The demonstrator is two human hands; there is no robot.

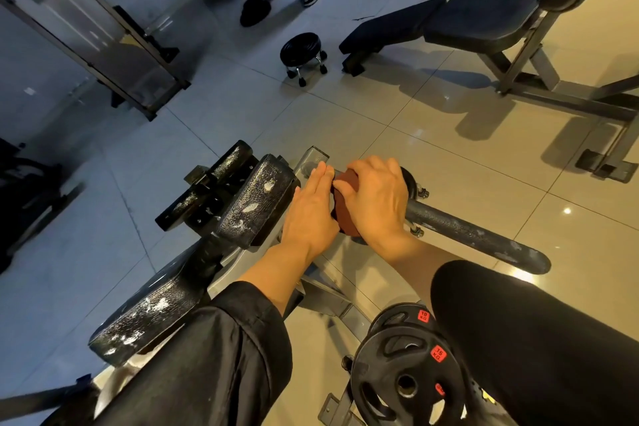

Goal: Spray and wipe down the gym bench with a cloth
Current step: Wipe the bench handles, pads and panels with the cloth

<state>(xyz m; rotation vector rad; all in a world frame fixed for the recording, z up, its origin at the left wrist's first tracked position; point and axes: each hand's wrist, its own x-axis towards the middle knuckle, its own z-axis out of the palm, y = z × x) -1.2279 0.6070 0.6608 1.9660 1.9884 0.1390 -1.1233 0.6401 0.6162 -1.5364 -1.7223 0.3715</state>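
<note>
Both hands meet over a reddish-brown cloth (345,207) bunched at the front end of the worn gym bench (256,204), where the grey metal frame (313,157) pokes out past the cracked black padding. The right hand (375,199) lies over the cloth with its fingers curled round it, a closed grip, pressing it down where a black roller bar (473,235) sticks out to the right. The left hand (311,211) rests just beside it, fingers straight and together, its grip slack and holding nothing, fingertips on the frame and its edge touching the cloth. Black sleeves (221,349) cover both forearms. The bench padding shows white scuffed patches along its length, running back toward the lower left. Under the right arm two black weight plates (401,377) with red labels hang on the frame. On the tiled floor (449,162) beyond stand a small black rolling stool (304,52) and, to the right, another black bench (449,24), well apart from the hands
</note>
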